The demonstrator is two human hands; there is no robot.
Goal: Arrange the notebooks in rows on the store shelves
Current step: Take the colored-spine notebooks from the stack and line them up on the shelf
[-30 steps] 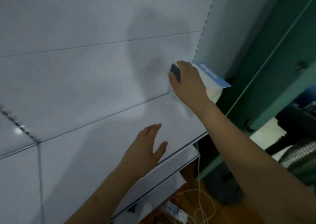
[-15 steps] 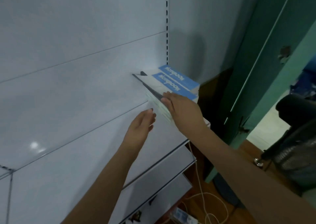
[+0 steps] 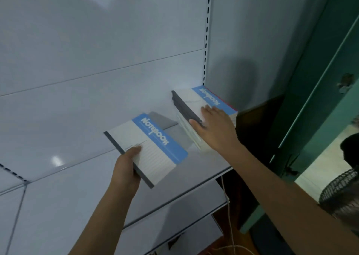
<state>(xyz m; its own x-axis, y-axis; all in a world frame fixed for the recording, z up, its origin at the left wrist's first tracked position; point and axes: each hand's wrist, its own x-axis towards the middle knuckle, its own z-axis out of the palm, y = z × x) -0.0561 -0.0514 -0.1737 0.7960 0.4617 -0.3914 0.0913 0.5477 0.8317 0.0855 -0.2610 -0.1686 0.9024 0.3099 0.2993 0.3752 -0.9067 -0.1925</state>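
left hand (image 3: 126,169): grips notebook (image 3: 149,147) by its dark spine, thumb on the cover, above the white shelf (image 3: 194,184) | right hand (image 3: 215,130): fingers straight, flat on notebook stack (image 3: 196,107) at shelf's right end, thumb at the spine

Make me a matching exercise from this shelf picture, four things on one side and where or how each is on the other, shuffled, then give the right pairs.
Things:
1. left hand
2. right hand
3. notebook stack
4. white cable

States:
A. lies at the shelf's right end, by the slotted upright
B. hangs below the shelf
C. grips a single notebook by its dark spine edge
D. rests on the stack, thumb at its spine side

Pairs: 1-C, 2-D, 3-A, 4-B
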